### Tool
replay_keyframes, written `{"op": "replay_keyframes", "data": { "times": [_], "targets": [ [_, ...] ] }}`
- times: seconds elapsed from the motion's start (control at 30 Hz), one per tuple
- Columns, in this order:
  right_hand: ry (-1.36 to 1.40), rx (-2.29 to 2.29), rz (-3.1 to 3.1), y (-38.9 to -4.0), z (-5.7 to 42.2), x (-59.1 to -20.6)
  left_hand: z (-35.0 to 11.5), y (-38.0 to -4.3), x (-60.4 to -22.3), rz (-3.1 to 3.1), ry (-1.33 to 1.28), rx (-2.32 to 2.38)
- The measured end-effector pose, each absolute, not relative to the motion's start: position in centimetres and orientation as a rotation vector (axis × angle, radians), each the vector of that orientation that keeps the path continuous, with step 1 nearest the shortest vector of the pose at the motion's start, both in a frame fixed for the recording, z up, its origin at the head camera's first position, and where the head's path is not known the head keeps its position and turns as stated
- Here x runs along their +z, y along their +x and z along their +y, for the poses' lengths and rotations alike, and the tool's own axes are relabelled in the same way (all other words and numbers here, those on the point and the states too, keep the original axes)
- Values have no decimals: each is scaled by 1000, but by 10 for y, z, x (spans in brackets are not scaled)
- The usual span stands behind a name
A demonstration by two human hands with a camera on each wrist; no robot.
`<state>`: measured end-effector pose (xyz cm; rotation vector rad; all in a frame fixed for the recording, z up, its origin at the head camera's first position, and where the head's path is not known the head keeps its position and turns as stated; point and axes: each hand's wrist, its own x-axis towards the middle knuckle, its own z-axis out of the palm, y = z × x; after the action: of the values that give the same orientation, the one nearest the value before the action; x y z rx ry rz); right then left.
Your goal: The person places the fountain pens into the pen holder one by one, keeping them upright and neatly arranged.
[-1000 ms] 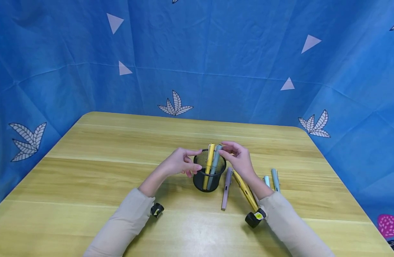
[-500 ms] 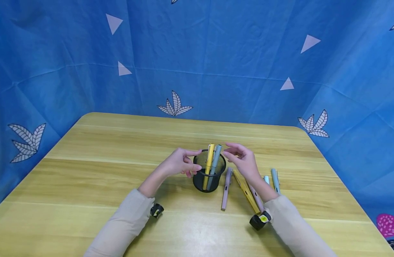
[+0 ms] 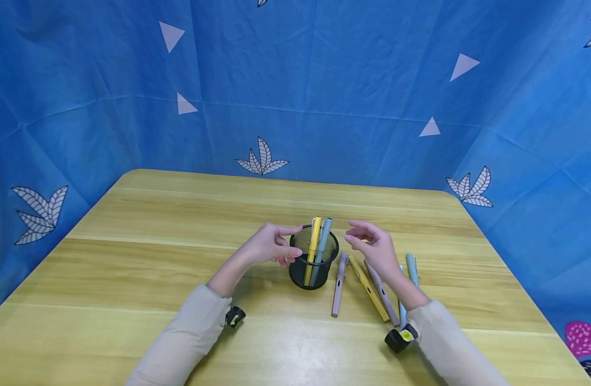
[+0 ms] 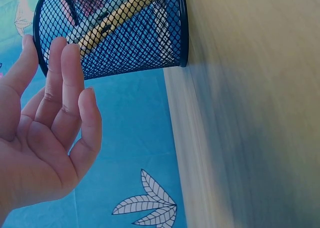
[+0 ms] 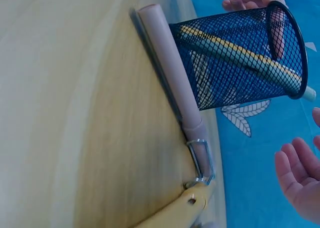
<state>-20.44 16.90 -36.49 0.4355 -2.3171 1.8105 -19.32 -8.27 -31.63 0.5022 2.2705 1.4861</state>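
Head view: my left hand [image 3: 266, 245] pinches the black mesh cup [image 3: 300, 273] at its rim, thumb on the near side and forefinger toward the far side, most likely to keep it from tipping. The cup stands upright between my two hands, just right of my left grip. In it, slightly tilted, stand a bright yellow pen [image 3: 315, 236] and a slate-blue pen [image 3: 326, 232], clip ends up, probably to leave the caps within reach. My right hand [image 3: 374, 244], thumb and fingers loosely bent with a gap between them, pinches nothing and hangs just right of the cup, apart from it. Nearer me than that hand lie a lilac pen [image 3: 339, 288], a loose yellow pen [image 3: 372, 294] and a second lilac pen [image 3: 384, 299], side by side on the wooden table [image 3: 146, 257]. My right forearm [image 3: 410, 292] stands in the way of a pale blue pen [image 3: 403, 313] and a teal pen [image 3: 412, 268], hiding part of each.

Left wrist view: my thumb meets the rim, my other visible fingers relaxed; whether their tips touch the mesh I cannot tell. A blue cloth [image 4: 127, 123] printed with leaves hangs beyond.

Right wrist view: my right fingers are cut by the frame edge, no pen showing in them. The lilac pen lies in front of the cup's base, partly covering it; its metal clip [image 5: 211, 160] ends right by the loose yellow pen, touching or not I cannot say.
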Motion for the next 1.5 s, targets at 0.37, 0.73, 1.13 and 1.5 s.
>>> {"op": "replay_keyframes", "data": {
  "times": [0.37, 0.73, 1.13, 1.5],
  "targets": [
    [424, 1766, -2334, -201, 188, -370, -82, -193, -315, 2281, 500, 1483],
    [382, 1704, -2354, -198, 206, -373, -84, -211, -344, 2279, 508, 1500],
    [363, 1662, -2373, -191, 232, -379, -83, -211, -343, 2275, 491, 1500],
    [347, 1626, -2392, -191, 263, -396, -83, -211, -345, 2262, 496, 1504]
  ]
}}
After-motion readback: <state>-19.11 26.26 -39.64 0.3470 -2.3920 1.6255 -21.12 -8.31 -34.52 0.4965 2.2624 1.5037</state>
